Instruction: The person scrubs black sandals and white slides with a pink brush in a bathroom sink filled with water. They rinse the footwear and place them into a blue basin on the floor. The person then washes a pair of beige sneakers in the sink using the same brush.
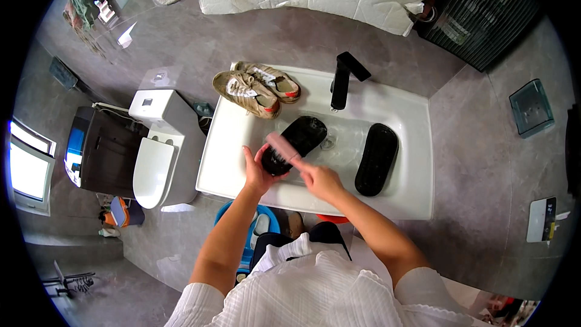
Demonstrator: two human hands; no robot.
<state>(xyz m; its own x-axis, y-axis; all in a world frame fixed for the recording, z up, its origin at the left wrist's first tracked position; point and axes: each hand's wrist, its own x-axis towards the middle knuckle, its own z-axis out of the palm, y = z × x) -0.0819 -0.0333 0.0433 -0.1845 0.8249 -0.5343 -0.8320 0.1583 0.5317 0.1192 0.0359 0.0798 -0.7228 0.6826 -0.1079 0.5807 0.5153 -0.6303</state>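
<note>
My left hand (pixel 259 169) grips the lower end of a black oblong tray-like piece (pixel 308 133) with rounded ends, held tilted over the white basin (pixel 321 191). My right hand (pixel 322 180) is closed around the handle of a pink brush (pixel 281 146). The brush head lies over the black piece, close to my left fingers; its bristles are mostly hidden. A second black oblong piece (pixel 376 160), of like shape with a raised rim, lies in the right part of the basin. Some shallow water seems to stand around the drain (pixel 328 140).
Dirty beige shoes (pixel 251 92) rest on the basin's far left corner. A black faucet (pixel 344 82) rises at the far edge. Below the near edge stands a blue tub (pixel 224 211). To the left are a white toilet (pixel 154 169) and a dark bin-like appliance (pixel 106 148).
</note>
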